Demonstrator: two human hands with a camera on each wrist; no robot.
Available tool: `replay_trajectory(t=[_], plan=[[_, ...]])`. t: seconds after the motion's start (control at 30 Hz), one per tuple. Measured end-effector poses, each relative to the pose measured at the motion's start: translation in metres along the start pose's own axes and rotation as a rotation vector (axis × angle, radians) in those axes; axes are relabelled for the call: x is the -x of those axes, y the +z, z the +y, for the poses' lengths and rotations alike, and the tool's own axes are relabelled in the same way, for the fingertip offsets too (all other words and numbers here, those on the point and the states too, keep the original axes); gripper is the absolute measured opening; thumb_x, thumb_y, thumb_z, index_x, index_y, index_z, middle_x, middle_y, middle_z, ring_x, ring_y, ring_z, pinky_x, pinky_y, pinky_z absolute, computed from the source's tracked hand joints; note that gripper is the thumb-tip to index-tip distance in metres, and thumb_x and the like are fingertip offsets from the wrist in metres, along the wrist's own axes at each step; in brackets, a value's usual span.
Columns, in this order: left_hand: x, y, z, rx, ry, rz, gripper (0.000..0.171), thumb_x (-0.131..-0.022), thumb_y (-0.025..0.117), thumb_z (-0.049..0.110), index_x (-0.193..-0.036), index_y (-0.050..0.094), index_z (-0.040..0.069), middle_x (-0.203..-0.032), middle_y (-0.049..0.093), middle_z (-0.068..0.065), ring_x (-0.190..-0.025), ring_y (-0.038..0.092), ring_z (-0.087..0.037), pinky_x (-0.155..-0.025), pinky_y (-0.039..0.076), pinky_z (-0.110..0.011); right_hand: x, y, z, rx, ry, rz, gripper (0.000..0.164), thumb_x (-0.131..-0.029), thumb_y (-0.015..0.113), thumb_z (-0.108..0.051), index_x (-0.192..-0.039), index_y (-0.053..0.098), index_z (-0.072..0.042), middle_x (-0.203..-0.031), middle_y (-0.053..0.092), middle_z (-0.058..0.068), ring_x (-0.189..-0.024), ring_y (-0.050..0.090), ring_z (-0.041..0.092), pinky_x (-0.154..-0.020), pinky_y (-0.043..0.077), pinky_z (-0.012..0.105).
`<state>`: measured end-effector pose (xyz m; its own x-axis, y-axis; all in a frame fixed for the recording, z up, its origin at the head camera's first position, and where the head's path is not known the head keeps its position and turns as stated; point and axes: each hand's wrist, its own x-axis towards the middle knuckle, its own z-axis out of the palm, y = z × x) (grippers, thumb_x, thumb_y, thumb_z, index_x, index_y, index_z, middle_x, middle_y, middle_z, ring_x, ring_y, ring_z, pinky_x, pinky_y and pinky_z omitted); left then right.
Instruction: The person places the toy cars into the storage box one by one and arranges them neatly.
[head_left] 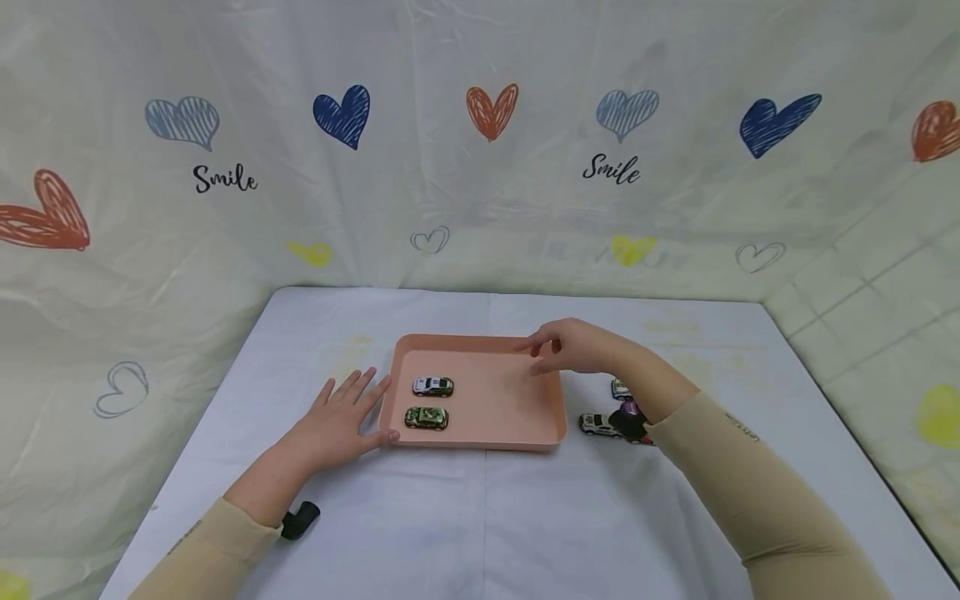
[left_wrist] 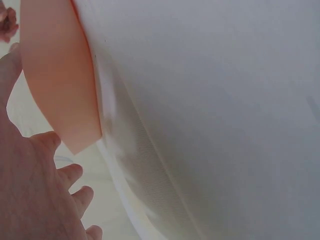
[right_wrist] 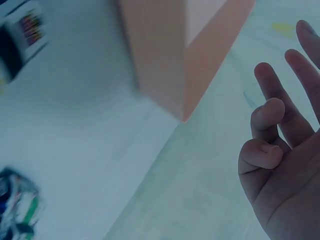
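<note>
Cloth of beige colour, the left sleeve (head_left: 213,542), is seen at the far left, and beside its cuff a black, rounded piece (head_left: 302,520) is partly covered. The left hand (head_left: 335,429) is spread with straight fingers; the near left corner of a shallow, rectangular, salmon-pink tray (head_left: 498,396) is touched by its thumb, and nothing is gripped. In the left part of this tray, two small toy cars are placed: a white car with dark markings (head_left: 432,386) farther away, and a green camouflage-patterned car (head_left: 427,417) nearer. Over the far right corner, the right hand (head_left: 573,346) is held in the air, some fingers stretched and others loosely bent; no object is seen in it. To the right of the tray, on the white tablecloth (head_left: 420,517), further toy cars are gathered, of which a white car with dark windows (head_left: 598,424) is seen best. From this the work is judged to be only partly done: two cars are set in the tray, and the group at the right is left outside. This group cannot be counted with certainty, because it is partly hidden by the right forearm and by a black shape at the cuff. In the right wrist view, two small objects, seemingly cars, are blurred and cut off by the left edge.
</note>
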<state>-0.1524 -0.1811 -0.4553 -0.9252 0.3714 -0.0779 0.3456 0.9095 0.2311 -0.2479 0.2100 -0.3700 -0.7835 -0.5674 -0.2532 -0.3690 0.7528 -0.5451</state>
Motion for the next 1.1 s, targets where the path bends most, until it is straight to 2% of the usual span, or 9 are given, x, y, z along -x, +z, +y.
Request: replay_trajectory(t=[0.2, 0.3, 0.47, 0.6, 0.77, 1.1], plan=[[-0.002, 0.007, -0.006, -0.024, -0.008, -0.009, 0.098, -0.086, 0.047, 0.079, -0.159, 0.023, 0.019, -0.164, 0.019, -0.013, -0.15, 0.013, -0.036, -0.118, 0.005, -0.061, 0.026, 0.004, 0.023, 0.017, -0.001, -0.018, 0.038, -0.091, 0.074, -0.028, -0.128, 0.069, -0.023, -0.11, 0.066, 0.002, -0.08, 0.051, 0.019, -0.062, 0.047, 0.032], [-0.003, 0.011, -0.009, -0.03, -0.006, -0.001, 0.098, -0.086, 0.047, 0.079, -0.16, 0.022, 0.021, -0.164, 0.018, -0.011, -0.151, 0.013, -0.035, -0.119, 0.005, -0.061, 0.038, 0.007, 0.034, 0.027, 0.028, -0.036, 0.041, -0.09, 0.075, -0.028, -0.13, 0.068, -0.021, -0.109, 0.065, 0.0, -0.076, 0.049, 0.018, -0.061, 0.045, 0.032], [-0.003, 0.011, -0.01, -0.016, -0.001, 0.004, 0.097, -0.086, 0.05, 0.077, -0.16, 0.021, 0.022, -0.165, 0.018, -0.011, -0.151, 0.013, -0.035, -0.119, 0.004, -0.061, 0.056, 0.009, 0.047, 0.02, 0.094, -0.067, 0.039, -0.09, 0.075, -0.027, -0.128, 0.069, -0.021, -0.111, 0.065, 0.002, -0.076, 0.053, 0.018, -0.06, 0.048, 0.033], [-0.003, 0.011, -0.01, -0.015, -0.006, -0.004, 0.096, -0.087, 0.051, 0.075, -0.16, 0.021, 0.021, -0.165, 0.017, -0.011, -0.151, 0.012, -0.035, -0.119, 0.003, -0.061, 0.067, 0.012, 0.053, 0.007, 0.094, -0.083, 0.037, -0.09, 0.074, -0.024, -0.127, 0.07, -0.02, -0.111, 0.065, 0.005, -0.073, 0.057, 0.017, -0.062, 0.051, 0.032], [-0.004, 0.011, -0.01, -0.012, -0.009, -0.006, 0.096, -0.087, 0.051, 0.075, -0.16, 0.021, 0.02, -0.165, 0.017, -0.012, -0.151, 0.012, -0.035, -0.118, 0.003, -0.062, 0.076, 0.017, 0.054, 0.028, 0.124, -0.092, 0.035, -0.09, 0.073, -0.021, -0.124, 0.071, -0.021, -0.108, 0.064, 0.0, -0.074, 0.058, 0.016, -0.065, 0.05, 0.031], [-0.004, 0.01, -0.009, -0.02, 0.003, -0.004, 0.098, -0.086, 0.046, 0.08, -0.16, 0.023, 0.019, -0.164, 0.019, -0.012, -0.15, 0.014, -0.036, -0.118, 0.006, -0.062, 0.076, 0.028, 0.066, 0.087, 0.168, -0.11, 0.033, -0.088, 0.077, -0.023, -0.12, 0.073, -0.028, -0.102, 0.063, -0.007, -0.082, 0.056, 0.013, -0.069, 0.05, 0.031]])
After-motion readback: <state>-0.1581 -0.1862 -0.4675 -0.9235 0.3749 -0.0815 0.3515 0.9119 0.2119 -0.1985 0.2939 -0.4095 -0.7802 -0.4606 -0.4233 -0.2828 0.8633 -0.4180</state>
